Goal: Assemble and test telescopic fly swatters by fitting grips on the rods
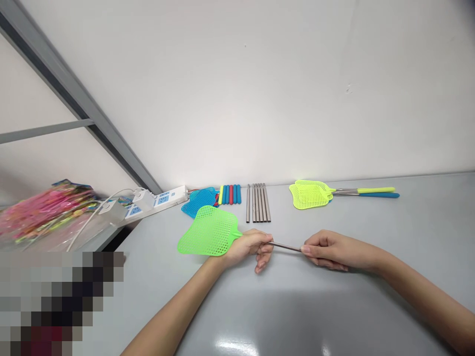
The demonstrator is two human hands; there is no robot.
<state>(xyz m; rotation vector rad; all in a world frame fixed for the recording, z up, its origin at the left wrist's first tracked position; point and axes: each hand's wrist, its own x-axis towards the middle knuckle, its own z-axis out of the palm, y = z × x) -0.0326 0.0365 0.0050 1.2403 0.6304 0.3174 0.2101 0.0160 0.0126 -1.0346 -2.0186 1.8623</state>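
Observation:
A green fly swatter head [211,231] lies over the wrist of my left hand [254,248], its short stem running into my grip. My left thumb and fingers are closed around that stem. From between them a thin metal rod [285,245] reaches across to my right hand [328,251], which pinches its other end between thumb and fingers. The join of stem and rod is hidden in my left hand. Beyond my left hand lies a row of several metal tubes [259,203], and beside them several foam grips [230,194] in yellow, blue and red.
Blue swatter heads [200,201] lie by the wall near a white power strip [168,199] with plugged-in adapters. Assembled swatters with yellow heads [310,194] lie back right on the grey table [415,222]. Pink plastic-wrapped packs [40,210] are at far left.

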